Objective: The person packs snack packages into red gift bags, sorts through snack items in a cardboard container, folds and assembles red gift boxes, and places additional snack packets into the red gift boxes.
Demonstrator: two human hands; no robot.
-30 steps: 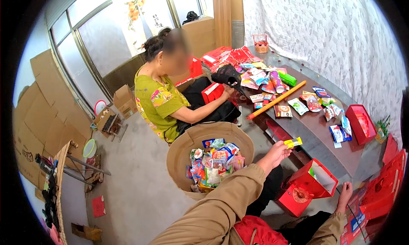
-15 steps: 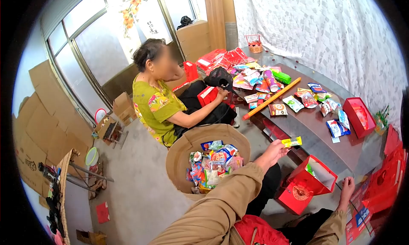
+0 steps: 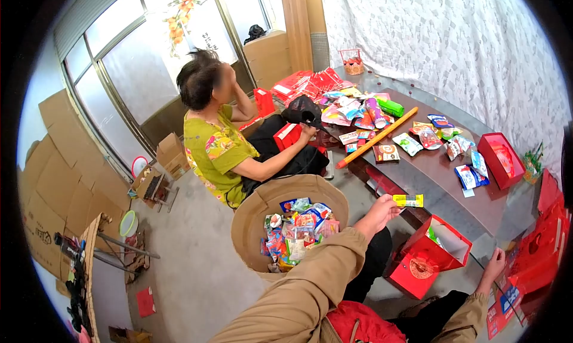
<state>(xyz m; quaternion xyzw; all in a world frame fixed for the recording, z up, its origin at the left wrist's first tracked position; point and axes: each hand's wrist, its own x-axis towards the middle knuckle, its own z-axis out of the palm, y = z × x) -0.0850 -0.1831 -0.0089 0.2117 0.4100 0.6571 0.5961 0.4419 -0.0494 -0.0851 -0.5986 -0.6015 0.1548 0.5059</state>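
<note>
Left hand (image 3: 384, 211) pinching a yellow packet (image 3: 410, 201), which juts out at 3 o'clock
From that hand: an open red box (image 3: 424, 245) sits at 4 o'clock, a cardboard tub (image 3: 249, 226) of wrapped packets (image 3: 303, 228) at 9 o'clock, the counter (image 3: 444, 179) at 2 o'clock; the right hand (image 3: 494, 263), past the box towards 3 o'clock, is curled narrow, but whether it grips anything I cannot tell

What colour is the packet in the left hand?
The packet is mainly yellow; the head view shows it best.
</note>
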